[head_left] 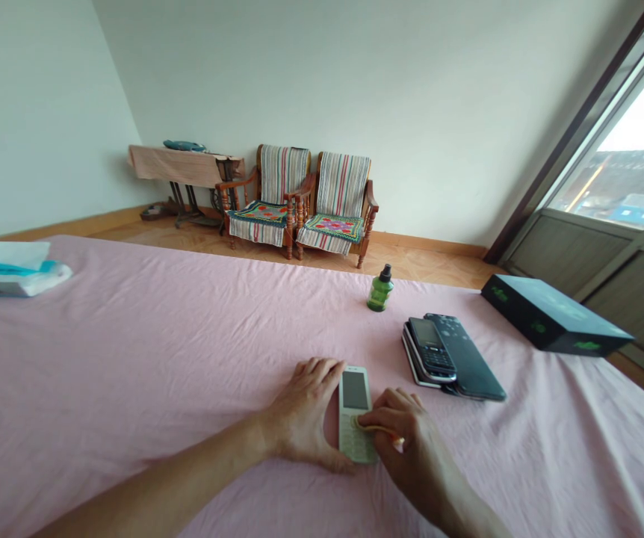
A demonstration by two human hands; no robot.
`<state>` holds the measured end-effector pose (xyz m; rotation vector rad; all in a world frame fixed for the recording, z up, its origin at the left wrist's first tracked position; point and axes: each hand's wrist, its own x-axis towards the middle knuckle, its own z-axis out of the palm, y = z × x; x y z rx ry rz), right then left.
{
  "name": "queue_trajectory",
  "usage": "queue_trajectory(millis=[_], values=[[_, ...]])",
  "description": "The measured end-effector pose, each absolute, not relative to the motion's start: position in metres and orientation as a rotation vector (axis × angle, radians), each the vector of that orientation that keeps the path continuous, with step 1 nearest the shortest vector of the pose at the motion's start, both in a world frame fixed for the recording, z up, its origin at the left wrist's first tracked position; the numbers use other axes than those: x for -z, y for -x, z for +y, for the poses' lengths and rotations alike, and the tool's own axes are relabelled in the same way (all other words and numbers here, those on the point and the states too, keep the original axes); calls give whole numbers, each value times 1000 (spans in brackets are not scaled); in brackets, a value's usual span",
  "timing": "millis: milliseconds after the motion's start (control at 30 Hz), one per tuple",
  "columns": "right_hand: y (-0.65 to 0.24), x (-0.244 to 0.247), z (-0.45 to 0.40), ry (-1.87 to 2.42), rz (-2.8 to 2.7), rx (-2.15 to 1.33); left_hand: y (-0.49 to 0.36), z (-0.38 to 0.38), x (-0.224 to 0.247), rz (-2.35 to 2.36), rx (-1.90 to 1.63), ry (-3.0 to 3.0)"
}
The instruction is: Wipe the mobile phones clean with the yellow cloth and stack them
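My left hand (308,407) grips the phone (355,407) at its ends, flat on the pink sheet (199,329); my right hand (412,430) pinches a thin pale thing (376,428) at the keys, where firm bracing and light strokes should work best

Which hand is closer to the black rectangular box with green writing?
The right hand: the box lies ahead and to its right. The left hand is farther off, leftward.

No text can be read: the green lettering (587,345) on the black box (546,317) at three o'clock is blurred.
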<state>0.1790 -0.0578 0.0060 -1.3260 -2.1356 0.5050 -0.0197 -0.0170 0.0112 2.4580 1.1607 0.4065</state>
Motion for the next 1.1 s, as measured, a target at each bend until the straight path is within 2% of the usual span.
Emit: queue_trajectory(millis=[600, 1100], values=[[-175, -13, -58, 1325, -2155, -536, 19, -17, -12, 1189, -390, -2442], [-175, -19, -62, 1295, -2286, -427, 19, -16, -11, 1165, -416, -2452]])
